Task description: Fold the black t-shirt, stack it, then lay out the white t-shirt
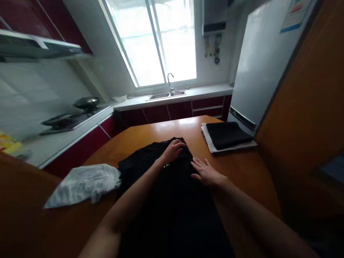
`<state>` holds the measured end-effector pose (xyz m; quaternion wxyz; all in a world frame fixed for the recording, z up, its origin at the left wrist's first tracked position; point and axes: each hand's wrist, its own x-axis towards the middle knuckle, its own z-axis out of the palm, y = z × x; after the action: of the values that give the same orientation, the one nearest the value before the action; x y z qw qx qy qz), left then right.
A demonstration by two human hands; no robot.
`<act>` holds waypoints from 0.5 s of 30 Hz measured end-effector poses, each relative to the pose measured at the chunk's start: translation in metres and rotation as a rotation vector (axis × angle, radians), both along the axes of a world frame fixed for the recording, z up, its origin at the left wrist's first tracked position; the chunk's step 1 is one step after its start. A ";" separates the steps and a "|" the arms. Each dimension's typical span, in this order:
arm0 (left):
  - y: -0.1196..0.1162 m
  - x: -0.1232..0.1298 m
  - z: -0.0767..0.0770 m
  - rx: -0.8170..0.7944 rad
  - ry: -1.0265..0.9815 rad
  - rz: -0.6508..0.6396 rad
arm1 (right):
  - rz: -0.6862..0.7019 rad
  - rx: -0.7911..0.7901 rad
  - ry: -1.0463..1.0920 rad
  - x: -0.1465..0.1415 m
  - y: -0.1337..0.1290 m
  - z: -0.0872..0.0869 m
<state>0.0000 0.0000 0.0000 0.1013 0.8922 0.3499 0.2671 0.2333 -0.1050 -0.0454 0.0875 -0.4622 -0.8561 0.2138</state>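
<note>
A black T-shirt [166, 200] lies spread on the wooden table [242, 172], its far end near the middle of the tabletop and its near end running down below me. My left hand [174, 150] rests on the upper part of the shirt by its far right corner, fingers slightly curled but apart. Along the right edge of the cloth lies my right hand [206, 172], palm down with fingers spread. Neither hand shows any cloth gripped in it. Small light print shows on the shirt beside my left wrist.
Folded clothes, a black one [228, 134] over light ones, are stacked at the table's right. To the left lies a crumpled whitish plastic bag [86, 182]. Beyond the table run a counter with a sink [161, 96], a stove [67, 122] and a fridge [263, 61].
</note>
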 end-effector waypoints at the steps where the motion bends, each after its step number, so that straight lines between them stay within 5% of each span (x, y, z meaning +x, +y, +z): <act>1: -0.009 -0.013 -0.002 -0.014 0.064 -0.032 | -0.026 0.060 0.024 0.000 0.002 0.001; 4: -0.030 -0.048 -0.009 -0.026 0.183 -0.058 | -0.081 0.224 0.089 -0.003 0.008 0.004; 8: -0.035 -0.079 -0.024 0.022 0.180 0.069 | -0.094 0.396 0.156 -0.019 0.016 0.005; 11: -0.023 -0.086 -0.031 0.015 0.105 0.142 | -0.108 0.418 0.192 -0.030 0.020 0.004; 15: -0.014 -0.085 -0.021 0.027 0.009 0.114 | -0.204 0.438 0.334 -0.032 0.021 0.001</act>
<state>-0.0851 -0.0137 -0.0212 0.0721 0.8734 0.3967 0.2732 0.2017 -0.0836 -0.0440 0.3461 -0.4746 -0.8046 0.0871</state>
